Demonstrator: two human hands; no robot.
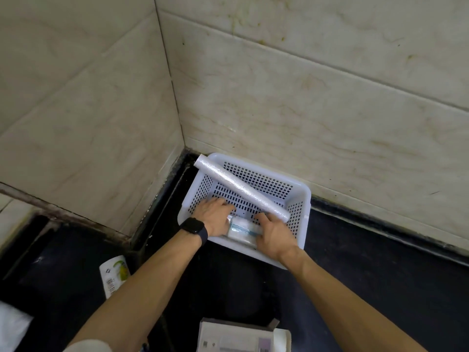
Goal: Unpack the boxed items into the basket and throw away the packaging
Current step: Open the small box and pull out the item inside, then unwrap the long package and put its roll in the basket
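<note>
A white perforated basket [303,196] stands on the black counter in the tiled corner. A long white roll [241,188] lies diagonally across it, its far end resting on the back-left rim. At the basket's near side lies a shorter white roll with a blue-green band [242,229]. My left hand [215,217], with a black watch on its wrist, grips that roll's left end inside the basket. My right hand [274,233] holds its right end. An opened white box [243,336] lies at the bottom edge of the view.
A bottle with a green and white label [114,275] lies on the black counter [355,270] to the left of my left forearm. Something white [12,323] shows at the lower left edge. Beige tiled walls [304,97] close in behind and left of the basket.
</note>
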